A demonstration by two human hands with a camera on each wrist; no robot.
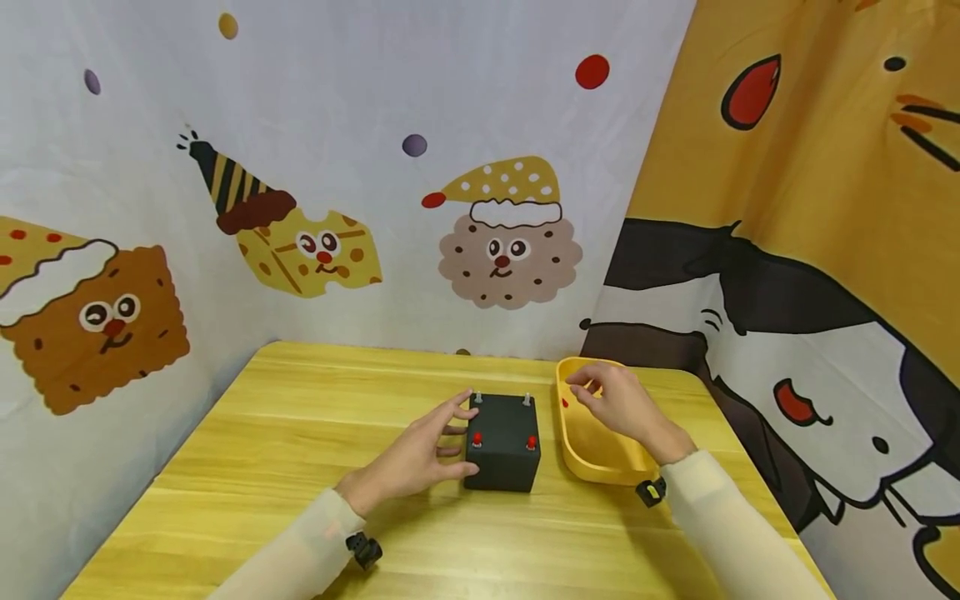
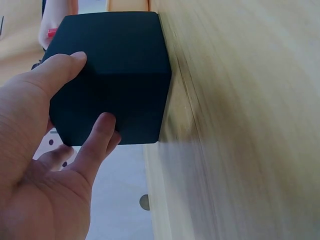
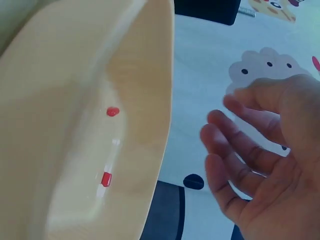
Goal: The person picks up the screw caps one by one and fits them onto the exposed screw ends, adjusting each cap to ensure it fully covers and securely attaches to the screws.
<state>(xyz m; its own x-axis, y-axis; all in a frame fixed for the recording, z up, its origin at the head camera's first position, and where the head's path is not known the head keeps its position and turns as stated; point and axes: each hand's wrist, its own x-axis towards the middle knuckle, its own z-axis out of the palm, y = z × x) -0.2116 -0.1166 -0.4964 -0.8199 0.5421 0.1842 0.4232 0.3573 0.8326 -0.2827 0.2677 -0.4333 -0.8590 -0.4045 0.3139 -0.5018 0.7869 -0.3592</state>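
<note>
On the table sits a black box (image 1: 504, 458) with four upright posts: bare silver bolts (image 1: 527, 400) at the two back corners and red caps (image 1: 532, 442) on the two front ones. My left hand (image 1: 420, 450) holds the box from its left side, the thumb near the front corner and the index finger reaching the back one. Over the yellow tray (image 1: 600, 473) hovers my right hand (image 1: 617, 398), its fingers loosely bent with nothing seen between them. Two small red pieces (image 3: 113, 111) lie inside the tray in the right wrist view.
The wooden table (image 1: 300, 467) meets a cartoon-printed cloth (image 1: 405, 317) along its back and sides. The tray stands just right of the box, its long side running front to back. A dark strap device (image 1: 651, 492) sits on each wrist.
</note>
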